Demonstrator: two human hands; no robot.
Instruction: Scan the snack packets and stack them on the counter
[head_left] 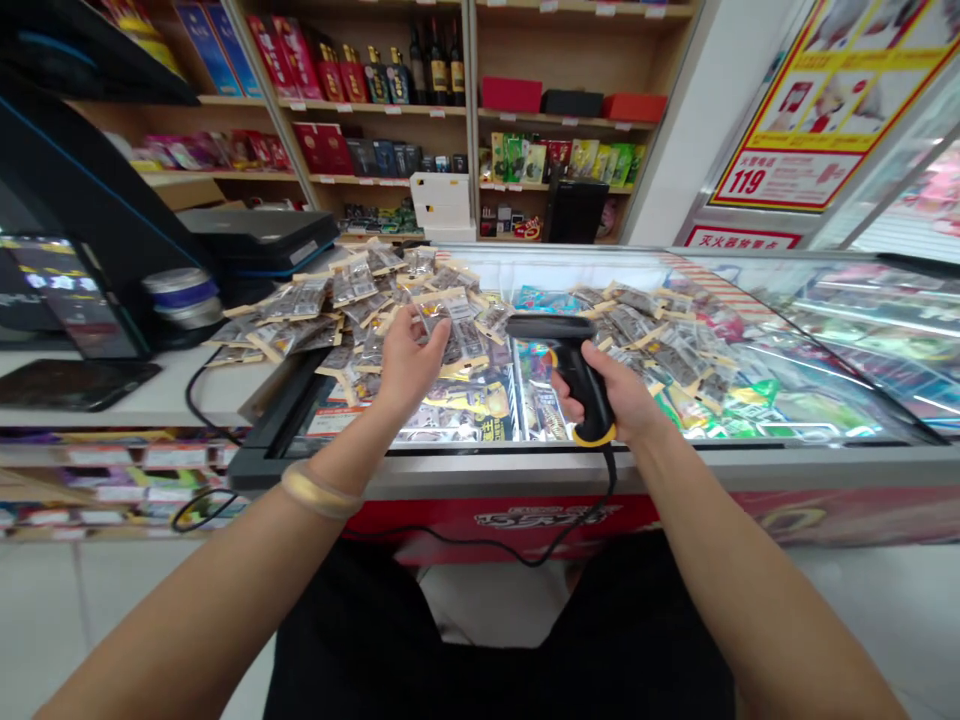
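Observation:
My right hand (611,390) is wrapped round the grip of a black and yellow barcode scanner (581,375), whose head points left. With thumb and fingers, my left hand (411,355) pinches a small clear snack packet (454,315) with tan edges and dark contents. This packet is raised at the front of a loose pile of similar packets (352,280) on the left. Another group of such packets (660,335) lies right of the scanner. Both piles rest on the glass top of a chest freezer (487,270); the left one spreads onto the counter.
A black cable (525,555) hangs from the scanner in front of the freezer. On the white counter (187,385) stand a checkout terminal (90,200), a phone (82,290) and tape rolls (184,297). Shelves (375,105) with bottles and boxes stand behind.

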